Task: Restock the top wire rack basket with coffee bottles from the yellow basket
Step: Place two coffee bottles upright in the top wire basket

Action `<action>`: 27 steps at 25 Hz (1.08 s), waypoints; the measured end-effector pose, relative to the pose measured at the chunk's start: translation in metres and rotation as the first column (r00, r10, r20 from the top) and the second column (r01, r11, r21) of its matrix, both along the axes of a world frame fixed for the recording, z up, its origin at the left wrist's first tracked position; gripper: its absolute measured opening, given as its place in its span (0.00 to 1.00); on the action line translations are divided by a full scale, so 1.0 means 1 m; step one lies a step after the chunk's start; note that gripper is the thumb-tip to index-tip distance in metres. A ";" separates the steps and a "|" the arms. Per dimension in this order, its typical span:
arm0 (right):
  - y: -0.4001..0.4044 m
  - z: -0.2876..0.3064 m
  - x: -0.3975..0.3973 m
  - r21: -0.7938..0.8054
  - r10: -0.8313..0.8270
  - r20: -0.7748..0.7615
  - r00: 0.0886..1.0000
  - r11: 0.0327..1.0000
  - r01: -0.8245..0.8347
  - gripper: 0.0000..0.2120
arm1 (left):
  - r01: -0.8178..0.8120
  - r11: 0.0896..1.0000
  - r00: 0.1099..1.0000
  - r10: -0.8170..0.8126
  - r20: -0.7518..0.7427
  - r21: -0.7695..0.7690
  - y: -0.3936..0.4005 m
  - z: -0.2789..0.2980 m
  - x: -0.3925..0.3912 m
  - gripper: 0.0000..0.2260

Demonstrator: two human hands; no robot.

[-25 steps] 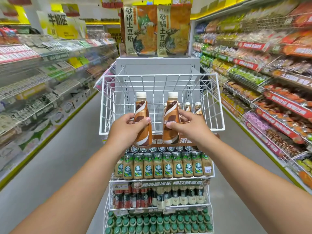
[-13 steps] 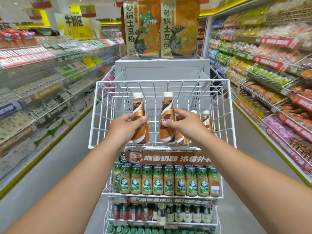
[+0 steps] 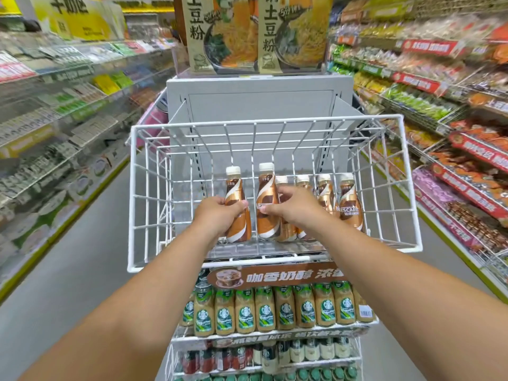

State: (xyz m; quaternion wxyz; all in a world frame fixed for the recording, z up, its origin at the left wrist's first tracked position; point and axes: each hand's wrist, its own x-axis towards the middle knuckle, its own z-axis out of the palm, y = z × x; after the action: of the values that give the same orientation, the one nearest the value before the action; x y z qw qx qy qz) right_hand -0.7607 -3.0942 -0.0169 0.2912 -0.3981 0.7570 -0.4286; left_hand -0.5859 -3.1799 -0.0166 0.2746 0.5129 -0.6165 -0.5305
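Observation:
The white top wire basket (image 3: 176,264) of the rack fills the middle of the head view. My left hand (image 3: 220,213) grips a brown-and-white coffee bottle (image 3: 235,188) with a cream cap, upright inside the basket. My right hand (image 3: 291,206) grips a second coffee bottle (image 3: 266,193) beside it, also upright and low near the basket floor. Several more coffee bottles (image 3: 349,204) stand in a row at the basket's right side. The yellow basket is out of view.
Below the top basket, rack tiers hold rows of green-labelled bottles (image 3: 286,312) and darker bottles (image 3: 247,356). A grey panel (image 3: 258,100) with noodle packs (image 3: 255,31) rises behind. Stocked shelves line the left aisle (image 3: 55,111) and right aisle (image 3: 453,119).
Both hands have carried their bottles forward over the basket's front rim and down inside it, next to the standing row. The camera has tilted down and closer.

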 end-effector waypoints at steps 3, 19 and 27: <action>-0.010 -0.006 0.000 0.068 -0.024 -0.072 0.997 0.997 0.029 0.34 | 0.027 0.999 0.999 -0.029 0.038 0.047 -0.015 -0.013 -0.005 0.15; -0.029 -0.008 0.022 0.365 0.185 -0.625 0.758 0.928 0.075 0.36 | 0.094 0.989 0.990 -0.105 0.090 0.114 -0.041 -0.033 -0.012 0.14; -0.024 -0.008 0.025 0.335 0.197 -0.585 0.787 0.942 0.013 0.32 | 0.118 0.993 0.967 -0.120 0.224 0.020 -0.039 -0.028 -0.011 0.24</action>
State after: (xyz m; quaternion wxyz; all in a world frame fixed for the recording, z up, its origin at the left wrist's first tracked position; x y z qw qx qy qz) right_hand -0.7362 -3.1179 -0.0250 0.1130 -0.4989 0.8489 -0.1331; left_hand -0.5965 -3.2184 -0.0441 0.1689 0.5325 -0.6715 -0.4868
